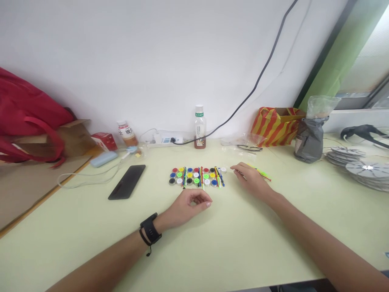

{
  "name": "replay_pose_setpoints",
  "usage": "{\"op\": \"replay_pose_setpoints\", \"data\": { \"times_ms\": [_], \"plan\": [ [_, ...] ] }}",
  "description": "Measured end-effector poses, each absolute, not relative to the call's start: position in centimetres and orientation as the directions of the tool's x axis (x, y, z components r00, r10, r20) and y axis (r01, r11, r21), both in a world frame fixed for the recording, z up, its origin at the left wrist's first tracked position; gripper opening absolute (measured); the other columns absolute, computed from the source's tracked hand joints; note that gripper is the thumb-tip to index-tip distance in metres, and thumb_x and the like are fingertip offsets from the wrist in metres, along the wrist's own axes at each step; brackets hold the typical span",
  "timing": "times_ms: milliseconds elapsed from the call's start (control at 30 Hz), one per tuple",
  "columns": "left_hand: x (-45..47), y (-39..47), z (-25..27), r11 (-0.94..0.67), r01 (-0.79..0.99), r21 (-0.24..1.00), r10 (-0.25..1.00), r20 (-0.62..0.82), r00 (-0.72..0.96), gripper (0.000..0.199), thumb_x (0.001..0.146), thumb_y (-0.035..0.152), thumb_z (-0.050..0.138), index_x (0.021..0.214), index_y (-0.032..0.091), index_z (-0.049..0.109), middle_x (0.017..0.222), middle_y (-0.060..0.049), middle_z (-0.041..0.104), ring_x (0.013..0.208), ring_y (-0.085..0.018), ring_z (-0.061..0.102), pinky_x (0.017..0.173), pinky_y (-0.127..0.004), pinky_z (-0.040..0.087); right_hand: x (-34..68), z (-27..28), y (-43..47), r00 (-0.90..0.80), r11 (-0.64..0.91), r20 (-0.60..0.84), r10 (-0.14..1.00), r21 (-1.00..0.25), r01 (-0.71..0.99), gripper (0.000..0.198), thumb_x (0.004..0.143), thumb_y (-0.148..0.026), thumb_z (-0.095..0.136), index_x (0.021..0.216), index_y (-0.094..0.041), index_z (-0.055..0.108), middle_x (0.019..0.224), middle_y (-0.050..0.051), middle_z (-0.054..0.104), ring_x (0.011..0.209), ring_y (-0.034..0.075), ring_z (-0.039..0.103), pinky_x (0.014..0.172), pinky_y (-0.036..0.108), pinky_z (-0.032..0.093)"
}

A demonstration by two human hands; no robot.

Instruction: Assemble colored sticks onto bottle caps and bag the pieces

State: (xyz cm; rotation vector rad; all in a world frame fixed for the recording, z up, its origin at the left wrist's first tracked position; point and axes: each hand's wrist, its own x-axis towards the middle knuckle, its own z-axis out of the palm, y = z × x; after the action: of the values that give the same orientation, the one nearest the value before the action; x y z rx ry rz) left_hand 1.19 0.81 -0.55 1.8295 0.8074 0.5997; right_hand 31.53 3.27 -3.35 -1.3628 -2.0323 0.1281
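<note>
Small round pieces with coloured tops point(190, 175) lie in rows at the middle of the table. Thin coloured plastic strips point(201, 177) run in columns between them. My left hand point(186, 207) rests just in front of these rows, its fingers curled towards the thumb and nothing visible in them. To the right, my right hand point(251, 178) is closed, with its fingertips near a white round piece point(223, 170) at the end of the back row. Whatever its fingers may hold is too small to make out. More bright strips point(263, 173) show partly behind this hand.
A black phone point(127, 182) and a white cable lie left. A drink bottle point(199, 127), a power strip point(166, 138), glasses point(249, 148) and a striped bag point(275, 126) line the wall. Stacked grey discs point(369, 170) stand right; a red bag point(27, 109) sits left.
</note>
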Motion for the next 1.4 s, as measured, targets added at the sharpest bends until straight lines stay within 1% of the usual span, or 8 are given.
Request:
{"op": "replay_pose_setpoints", "data": {
  "times_ms": [233,633,733,833,933,1100,1267,1400],
  "plan": [
    [1.1,0.8,-0.6,-0.277,0.256,0.926,0.75,0.042,0.66,0.021,0.093,0.037,0.069,0.095,0.017,0.073,0.098,-0.007,0.074,0.089,-0.018,0.064,0.084,-0.031,0.051,31.6,-3.4,3.2,-0.257,0.437,0.423,0.869,-0.414,0.799,0.034,0.101,-0.019,0.039,0.117,-0.023,0.069,0.107,0.009,0.071,0.091,0.025,0.069,0.081,0.038,0.051],
    [1.3,0.6,-0.4,-0.28,0.271,0.921,0.755,0.037,0.655,0.021,0.092,0.037,0.07,0.094,0.016,0.074,0.098,-0.008,0.074,0.088,-0.019,0.064,0.083,-0.031,0.051,31.5,-3.0,3.1,-0.242,0.394,0.39,0.888,-0.375,0.839,0.031,0.097,-0.013,0.041,0.111,-0.021,0.067,0.103,0.007,0.071,0.087,0.022,0.067,0.075,0.033,0.045],
    [1.2,0.6,-0.4,-0.286,0.271,0.919,0.753,0.041,0.657,0.021,0.092,0.037,0.069,0.095,0.016,0.074,0.098,-0.008,0.074,0.088,-0.019,0.064,0.083,-0.031,0.051,31.3,-2.5,2.7,-0.209,0.348,0.397,0.894,-0.319,0.882,0.026,0.091,-0.012,0.045,0.103,-0.021,0.065,0.096,0.005,0.071,0.081,0.021,0.064,0.069,0.031,0.04],
    [1.2,0.6,-0.5,-0.299,0.266,0.917,0.75,0.053,0.66,0.021,0.093,0.037,0.069,0.095,0.016,0.074,0.098,-0.008,0.074,0.088,-0.018,0.064,0.083,-0.032,0.051,31.3,-1.8,2.3,-0.179,0.304,0.406,0.896,-0.27,0.913,0.018,0.085,-0.012,0.047,0.087,-0.022,0.062,0.086,0.003,0.069,0.073,0.019,0.059,0.065,0.03,0.035],
    [1.2,0.6,-0.6,-0.316,0.264,0.911,0.747,0.068,0.661,0.021,0.094,0.037,0.067,0.096,0.017,0.074,0.098,-0.008,0.074,0.088,-0.019,0.064,0.083,-0.032,0.051,31.4,-1.1,2.0,-0.176,0.298,0.394,0.902,-0.273,0.915,0.015,0.081,-0.012,0.048,0.073,-0.022,0.054,0.072,0.001,0.064,0.065,0.018,0.054,0.061,0.03,0.032],
    [1.2,0.4,-0.9,-0.367,0.275,0.889,0.744,0.102,0.661,0.025,0.093,0.039,0.068,0.107,0.018,0.072,0.101,-0.008,0.071,0.084,-0.017,0.062,0.079,-0.031,0.052,30.4,-0.2,1.1,-0.321,0.43,0.31,0.895,-0.406,0.806,0.015,0.076,-0.011,0.048,0.065,-0.022,0.049,0.064,0.0,0.059,0.059,0.016,0.049,0.061,0.029,0.033],
    [1.3,0.0,-0.5,-0.497,0.313,0.809,0.725,0.189,0.663,0.042,0.087,0.04,0.075,0.125,0.024,0.07,0.108,-0.008,0.067,0.085,-0.018,0.057,0.076,-0.031,0.051,27.5,0.1,-0.8,-0.493,0.509,0.221,0.841,-0.63,0.587,0.014,0.078,-0.01,0.047,0.076,-0.021,0.056,0.075,0.0,0.062,0.069,0.017,0.054,0.063,0.027,0.039],
    [1.5,-0.2,-0.2,-0.514,0.279,0.811,0.678,0.185,0.711,0.025,0.092,0.042,0.07,0.109,0.024,0.076,0.111,-0.008,0.067,0.088,-0.018,0.059,0.075,-0.03,0.049,26.2,-0.1,-1.7,-0.532,0.484,0.183,0.826,-0.713,0.506,0.015,0.08,-0.008,0.047,0.08,-0.021,0.055,0.078,-0.001,0.06,0.07,0.015,0.052,0.063,0.026,0.038]
  ]
}}
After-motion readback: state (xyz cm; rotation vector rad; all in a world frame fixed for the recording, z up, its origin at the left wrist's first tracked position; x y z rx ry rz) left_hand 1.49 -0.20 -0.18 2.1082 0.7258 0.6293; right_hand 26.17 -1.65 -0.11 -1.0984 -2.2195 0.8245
